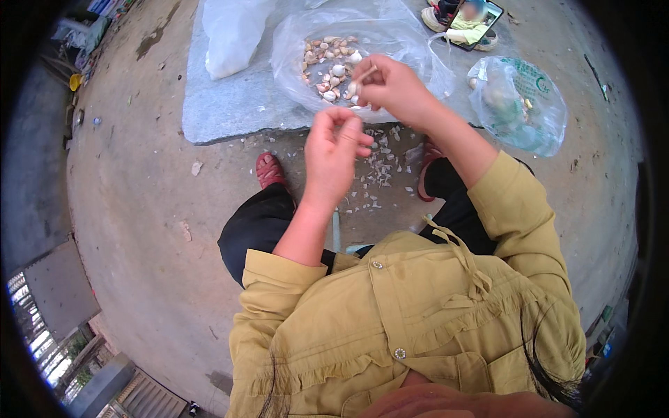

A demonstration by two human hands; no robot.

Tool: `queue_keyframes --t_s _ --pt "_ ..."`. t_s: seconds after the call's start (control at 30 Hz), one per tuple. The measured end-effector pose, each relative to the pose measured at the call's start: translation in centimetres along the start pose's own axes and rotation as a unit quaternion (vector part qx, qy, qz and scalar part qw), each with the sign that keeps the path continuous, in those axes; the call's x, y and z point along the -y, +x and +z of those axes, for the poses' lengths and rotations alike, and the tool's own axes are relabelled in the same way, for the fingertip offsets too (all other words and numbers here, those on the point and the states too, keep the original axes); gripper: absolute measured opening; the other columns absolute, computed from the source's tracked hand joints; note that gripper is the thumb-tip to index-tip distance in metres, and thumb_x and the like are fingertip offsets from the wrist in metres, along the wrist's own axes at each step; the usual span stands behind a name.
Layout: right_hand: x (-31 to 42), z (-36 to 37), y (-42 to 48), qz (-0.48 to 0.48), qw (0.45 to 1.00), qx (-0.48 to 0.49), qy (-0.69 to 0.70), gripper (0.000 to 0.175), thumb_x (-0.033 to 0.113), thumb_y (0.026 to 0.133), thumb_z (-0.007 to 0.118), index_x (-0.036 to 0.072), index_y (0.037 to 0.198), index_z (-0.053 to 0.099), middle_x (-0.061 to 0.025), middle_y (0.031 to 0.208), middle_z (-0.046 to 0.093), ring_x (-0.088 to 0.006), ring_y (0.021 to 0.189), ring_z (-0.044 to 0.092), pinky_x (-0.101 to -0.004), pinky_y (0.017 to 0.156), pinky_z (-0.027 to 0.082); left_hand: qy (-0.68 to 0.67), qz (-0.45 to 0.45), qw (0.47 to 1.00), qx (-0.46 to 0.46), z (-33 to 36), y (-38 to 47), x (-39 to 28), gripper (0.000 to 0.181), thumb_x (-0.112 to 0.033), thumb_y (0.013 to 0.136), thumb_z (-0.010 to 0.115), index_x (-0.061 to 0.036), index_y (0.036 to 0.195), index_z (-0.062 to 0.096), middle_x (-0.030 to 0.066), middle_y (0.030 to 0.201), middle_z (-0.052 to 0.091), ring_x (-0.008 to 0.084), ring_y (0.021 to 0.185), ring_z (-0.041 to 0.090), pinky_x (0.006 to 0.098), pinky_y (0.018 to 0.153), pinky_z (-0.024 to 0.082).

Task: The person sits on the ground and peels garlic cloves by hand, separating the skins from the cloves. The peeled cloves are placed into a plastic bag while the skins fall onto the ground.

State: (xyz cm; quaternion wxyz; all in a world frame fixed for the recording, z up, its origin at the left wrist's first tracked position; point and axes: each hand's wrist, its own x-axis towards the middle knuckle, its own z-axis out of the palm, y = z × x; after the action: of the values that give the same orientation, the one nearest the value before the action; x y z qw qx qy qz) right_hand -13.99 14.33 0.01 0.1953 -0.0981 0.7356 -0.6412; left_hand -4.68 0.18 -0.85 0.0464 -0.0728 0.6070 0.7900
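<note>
My right hand grips a garlic stalk with a pale bulb end at the fingertips, over the near side of an open clear plastic bag. Inside that bag lie several loose garlic cloves and small bulbs, some white, some pinkish brown. My left hand hovers just below the bag's near rim, thumb against curled fingers. Blur keeps me from seeing whether something small sits in its fingertips. The bag rests on a grey stone slab.
Garlic skins litter the concrete floor between my feet. On the right lies a green-printed plastic bag with some garlic in it. A phone leans against a pair of shoes. Another whitish plastic bag lies on the slab's left.
</note>
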Motion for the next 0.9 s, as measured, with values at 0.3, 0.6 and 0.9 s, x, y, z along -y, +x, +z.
queue_keyframes --t_s 0.3,0.6,0.9 --pt "0.5 1.0 -8.7 -0.058 0.994 -0.013 0.089 0.011 0.007 0.084 0.065 0.001 0.091 0.059 -0.0032 0.090 0.060 -0.0090 0.077 0.055 -0.0241 0.069 0.047 -0.097 -0.124 0.966 0.203 0.3 -2.1 0.3 0.047 -0.042 0.099 0.038 -0.0007 0.119 0.049 0.0069 0.091 0.058 0.0122 0.070 0.058 0.0232 0.057 0.049" --pt "0.4 0.2 -9.0 -0.348 0.897 -0.033 -0.272 0.020 0.005 0.075 0.063 0.004 0.095 0.062 -0.0076 0.086 0.061 -0.0232 0.078 0.059 -0.0325 0.069 0.050 0.004 -0.095 0.984 0.147 -0.5 -2.6 0.7 0.025 -0.030 0.096 0.051 -0.0055 0.097 0.057 -0.0025 0.070 0.053 0.0042 0.057 0.046 0.0185 0.049 0.036" --pt "-1.1 -0.1 -8.8 -0.366 0.857 0.013 -0.362 0.029 0.000 0.072 0.063 0.000 0.101 0.061 -0.0102 0.085 0.061 -0.0264 0.077 0.060 -0.0345 0.068 0.051 -0.065 -0.150 0.979 0.123 -0.7 -2.9 2.3 0.032 -0.037 0.096 0.050 -0.0074 0.086 0.054 -0.0041 0.066 0.046 0.0043 0.055 0.040 0.0186 0.048 0.031"
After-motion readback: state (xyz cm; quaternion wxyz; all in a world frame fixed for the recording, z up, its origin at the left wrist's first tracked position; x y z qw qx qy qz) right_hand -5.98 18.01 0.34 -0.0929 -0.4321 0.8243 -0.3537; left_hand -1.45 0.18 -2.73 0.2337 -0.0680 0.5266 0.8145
